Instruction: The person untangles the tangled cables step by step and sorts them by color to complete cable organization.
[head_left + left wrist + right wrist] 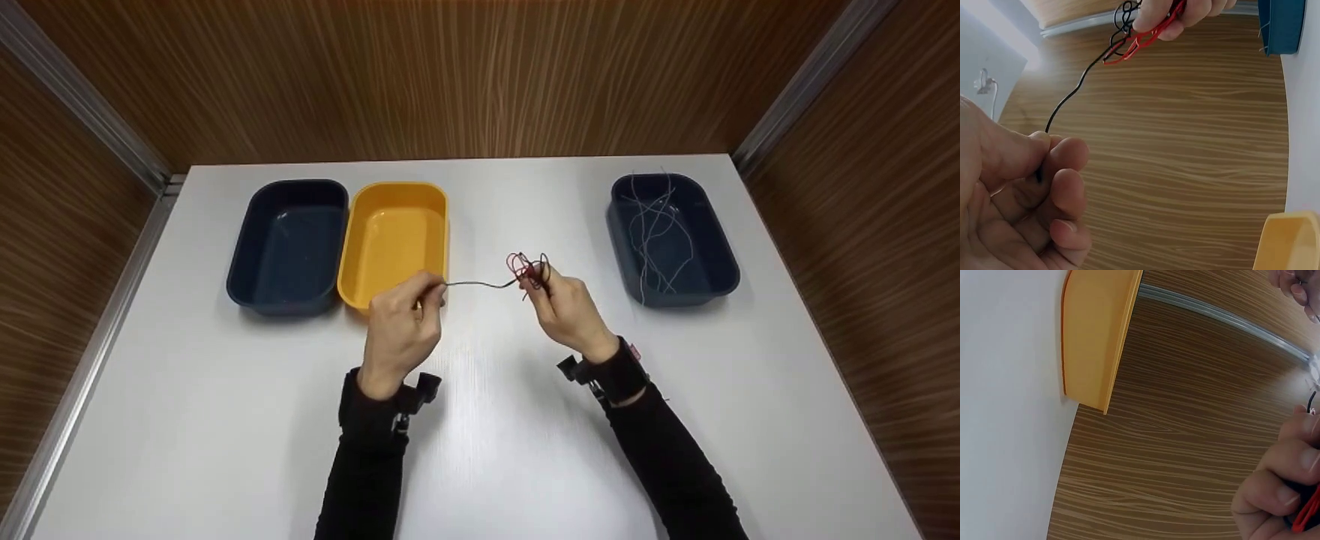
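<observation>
Between thumb and forefinger, my left hand [403,324] pinches the end of a black wire [477,283]. The wire runs across to my right hand [568,309], which grips a tangled bundle of red and black wires [529,268]. In the left wrist view the stretch of black wire [1069,95] bends slightly between the hands, and red loops [1143,40] stick out from the right fingers. The right wrist view shows red strands [1306,514] under curled fingers; part of the bundle is hidden in the palm. Both hands are raised over the white table, the left near the yellow bin's front corner.
A yellow bin [442,225] stands beside a dark blue bin [240,270] on the left of the white table [480,450]. Another dark blue bin [724,289] at the right holds several thin pale wires [643,240], some reaching over its rim. Wood-grain panels [465,82] enclose the table.
</observation>
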{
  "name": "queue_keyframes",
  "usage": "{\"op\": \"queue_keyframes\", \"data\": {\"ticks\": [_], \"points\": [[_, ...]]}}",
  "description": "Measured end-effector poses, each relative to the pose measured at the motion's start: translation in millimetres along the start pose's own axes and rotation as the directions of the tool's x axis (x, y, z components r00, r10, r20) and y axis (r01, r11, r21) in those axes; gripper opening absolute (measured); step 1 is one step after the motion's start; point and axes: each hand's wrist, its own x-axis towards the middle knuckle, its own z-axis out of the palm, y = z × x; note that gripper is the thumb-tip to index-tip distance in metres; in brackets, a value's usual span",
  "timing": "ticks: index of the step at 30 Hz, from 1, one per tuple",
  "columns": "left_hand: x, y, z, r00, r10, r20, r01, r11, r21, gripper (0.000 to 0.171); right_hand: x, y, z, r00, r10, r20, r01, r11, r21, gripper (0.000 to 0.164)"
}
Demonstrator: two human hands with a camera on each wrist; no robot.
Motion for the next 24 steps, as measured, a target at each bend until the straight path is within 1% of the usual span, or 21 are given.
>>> {"op": "queue_keyframes", "data": {"ticks": [2,5,7,10,15,18,21,24], "points": [[0.8,-3.3,-3.1,0.999,-0.01,-0.033,0.01,1.0,0.008,0.008,-1,-1,1,0.997,-0.055,0.06,0.058,0.997,-0.05,0.006],[2.1,-7.6,-7.9,0.996,-0.035,-0.078,0.037,0.999,0.019,0.007,-2,-2,2,0.982,-0.129,0.14,0.143,0.984,-0.102,0.005],[2.6,-10.0,-10.7,0.994,-0.054,-0.098,0.057,0.998,0.023,0.008,-3,-4,3,0.97,-0.157,0.188,0.181,0.976,-0.119,0.007],[3.1,-12.8,-13.9,0.989,-0.074,-0.124,0.079,0.996,0.033,0.009,-4,-6,4,0.952,-0.179,0.25,0.214,0.969,-0.121,0.008],[3.5,-19.5,-17.0,0.98,-0.094,-0.178,0.103,0.994,0.043,0.008,-5,-8,4,0.926,-0.192,0.325,0.241,0.964,-0.117,0.01],[3.4,-24.5,-19.0,0.972,-0.109,-0.21,0.121,0.992,0.044,0.008,-6,-10,4,0.915,-0.183,0.36,0.243,0.962,-0.127,0.011],[3.1,-28.7,-21.1,0.966,-0.125,-0.225,0.138,0.99,0.043,0.008,-6,-10,4,0.907,-0.172,0.384,0.238,0.963,-0.13,0.013],[3.2,-31.3,-22.2,0.966,-0.129,-0.226,0.14,0.989,0.035,0.008,-5,-9,2,0.905,-0.161,0.393,0.223,0.967,-0.119,0.015]]}}
